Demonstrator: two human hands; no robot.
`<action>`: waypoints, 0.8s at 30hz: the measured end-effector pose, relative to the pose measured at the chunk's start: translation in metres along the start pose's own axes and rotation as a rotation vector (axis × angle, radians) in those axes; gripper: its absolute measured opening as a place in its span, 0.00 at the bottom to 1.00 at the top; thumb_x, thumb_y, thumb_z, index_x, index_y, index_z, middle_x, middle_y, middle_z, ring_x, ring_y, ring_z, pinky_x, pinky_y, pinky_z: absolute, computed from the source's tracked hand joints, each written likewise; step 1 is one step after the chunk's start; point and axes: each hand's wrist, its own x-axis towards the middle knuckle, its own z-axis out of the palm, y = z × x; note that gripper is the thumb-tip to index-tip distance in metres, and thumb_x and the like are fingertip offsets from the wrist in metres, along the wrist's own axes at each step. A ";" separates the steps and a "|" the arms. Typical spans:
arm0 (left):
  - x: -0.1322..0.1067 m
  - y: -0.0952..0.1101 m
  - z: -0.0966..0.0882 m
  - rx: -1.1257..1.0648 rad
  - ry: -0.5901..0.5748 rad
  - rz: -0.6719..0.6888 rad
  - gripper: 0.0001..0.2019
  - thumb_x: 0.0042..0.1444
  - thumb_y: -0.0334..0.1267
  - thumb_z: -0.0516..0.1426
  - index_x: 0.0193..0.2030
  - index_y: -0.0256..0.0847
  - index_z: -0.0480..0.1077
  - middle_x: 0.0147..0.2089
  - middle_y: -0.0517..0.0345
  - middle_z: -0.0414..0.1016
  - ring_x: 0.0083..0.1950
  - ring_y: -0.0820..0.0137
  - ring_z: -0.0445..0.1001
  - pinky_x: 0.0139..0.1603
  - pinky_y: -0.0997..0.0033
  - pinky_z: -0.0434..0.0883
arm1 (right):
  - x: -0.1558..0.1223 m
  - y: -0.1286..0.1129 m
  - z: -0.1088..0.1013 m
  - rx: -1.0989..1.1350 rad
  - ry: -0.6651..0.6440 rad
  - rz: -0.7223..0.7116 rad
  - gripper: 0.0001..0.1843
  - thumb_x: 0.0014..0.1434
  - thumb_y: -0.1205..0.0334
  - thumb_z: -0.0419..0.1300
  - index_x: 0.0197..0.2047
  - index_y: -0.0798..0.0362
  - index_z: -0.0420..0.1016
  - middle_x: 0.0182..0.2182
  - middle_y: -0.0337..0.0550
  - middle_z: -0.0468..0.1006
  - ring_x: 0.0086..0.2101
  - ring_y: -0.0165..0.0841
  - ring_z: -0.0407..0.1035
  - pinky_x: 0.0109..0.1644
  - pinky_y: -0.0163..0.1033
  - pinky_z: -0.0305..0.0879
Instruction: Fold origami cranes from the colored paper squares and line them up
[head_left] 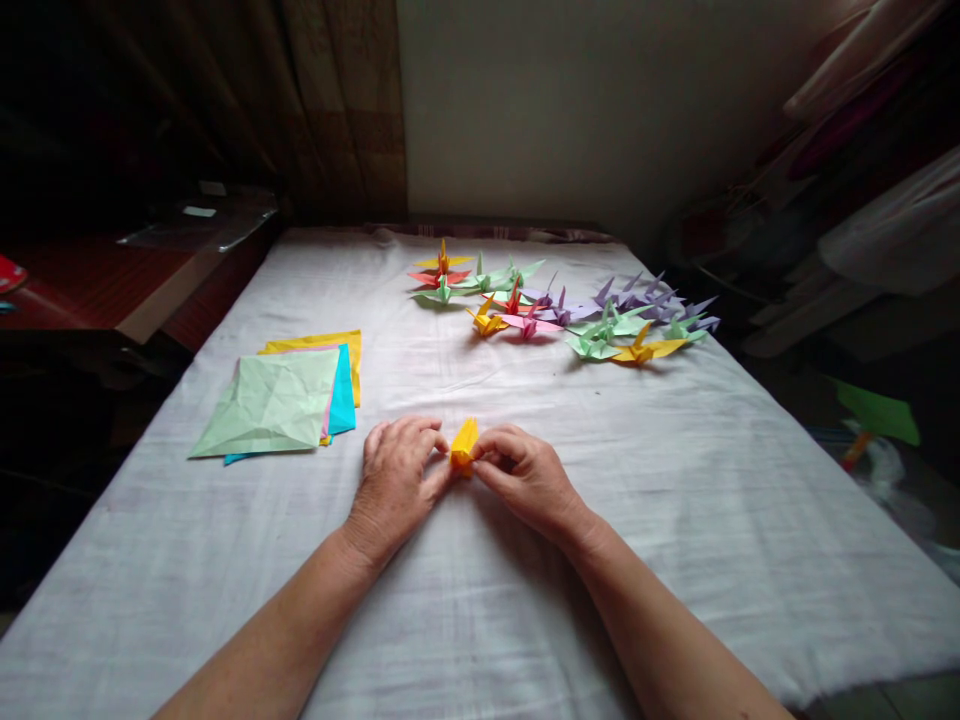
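Observation:
A small folded piece of yellow paper (464,443) stands between my hands on the white cloth. From the right, my right hand (525,475) pinches its edge between thumb and forefinger. My left hand (403,463) is at its other side, thumb and forefinger bent around a small gap, their tips against or very near the paper. Beyond my hands, several folded paper cranes (529,325) in green, purple, yellow, red and pink sit grouped. To the left lies a stack of paper sheets (281,400), pale green on top, with blue, pink and yellow edges showing.
The white cloth (675,590) covers the table. A wall (525,110) and a curtain (337,100) stand behind it. At the left is a brown wooden surface (97,285) with a clear plastic bag (217,220). Hanging fabric (900,220) and a green sheet (876,411) are on the right.

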 end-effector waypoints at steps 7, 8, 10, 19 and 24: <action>-0.001 -0.001 0.002 -0.062 -0.023 -0.007 0.05 0.56 0.34 0.60 0.39 0.47 0.72 0.55 0.57 0.77 0.59 0.60 0.70 0.65 0.46 0.55 | -0.002 0.000 -0.005 -0.038 -0.085 -0.082 0.05 0.55 0.69 0.62 0.32 0.49 0.77 0.33 0.38 0.80 0.35 0.30 0.72 0.40 0.34 0.66; -0.001 -0.002 0.003 -0.072 -0.028 -0.006 0.05 0.56 0.34 0.60 0.39 0.48 0.72 0.55 0.57 0.77 0.59 0.60 0.70 0.66 0.46 0.54 | -0.002 -0.001 -0.005 -0.054 -0.093 -0.086 0.06 0.55 0.70 0.61 0.32 0.49 0.77 0.33 0.38 0.80 0.35 0.30 0.73 0.40 0.34 0.66; -0.001 -0.003 0.002 -0.088 -0.038 0.000 0.06 0.56 0.34 0.61 0.40 0.49 0.73 0.55 0.58 0.77 0.59 0.60 0.70 0.66 0.45 0.53 | -0.002 -0.002 -0.006 -0.075 -0.107 -0.088 0.07 0.54 0.71 0.62 0.32 0.49 0.78 0.33 0.37 0.80 0.34 0.30 0.72 0.40 0.33 0.66; 0.002 -0.018 -0.003 -0.111 -0.187 0.068 0.09 0.58 0.37 0.60 0.44 0.53 0.76 0.58 0.57 0.75 0.64 0.59 0.66 0.68 0.40 0.50 | -0.003 -0.004 -0.005 -0.166 -0.111 -0.124 0.07 0.54 0.69 0.63 0.34 0.48 0.79 0.34 0.38 0.80 0.34 0.30 0.73 0.38 0.32 0.66; 0.003 -0.018 -0.005 -0.115 -0.179 0.058 0.08 0.57 0.37 0.60 0.43 0.53 0.77 0.57 0.58 0.76 0.63 0.58 0.67 0.67 0.40 0.51 | -0.004 0.002 -0.003 -0.182 -0.107 -0.152 0.08 0.56 0.68 0.63 0.38 0.46 0.81 0.37 0.39 0.81 0.36 0.30 0.74 0.40 0.33 0.68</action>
